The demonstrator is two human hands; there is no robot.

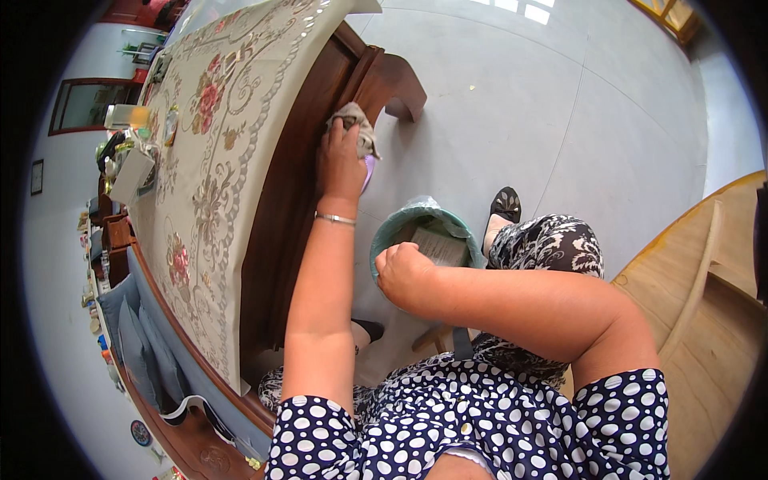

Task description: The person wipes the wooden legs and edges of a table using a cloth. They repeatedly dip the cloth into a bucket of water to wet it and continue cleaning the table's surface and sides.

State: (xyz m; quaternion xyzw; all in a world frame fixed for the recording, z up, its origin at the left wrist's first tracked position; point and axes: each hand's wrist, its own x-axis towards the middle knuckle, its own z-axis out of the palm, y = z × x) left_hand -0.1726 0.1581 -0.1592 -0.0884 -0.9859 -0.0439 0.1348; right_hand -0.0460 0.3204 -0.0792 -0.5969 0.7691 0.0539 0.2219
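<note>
My left hand (342, 164) is closed on a crumpled greyish-beige cloth (358, 132). It presses the cloth against the dark brown wooden side (300, 132) of a table, near its curved leg (404, 84). Just below that hand, part of something purple (368, 174) shows, mostly hidden. My right hand (406, 276) is closed over the near left rim of a green bin (384, 232) lined with clear plastic. Inside the bin lies a flat, pale printed piece (440, 248). My right hand and forearm cover the bin's near side.
A floral beige tablecloth (216, 160) covers the table, with jars and boxes at its far left. A blue-cushioned wooden sofa (144, 344) stands at the left. Pale wooden furniture (680, 312) is close on my right. My shoe (506, 204) rests on grey floor tiles.
</note>
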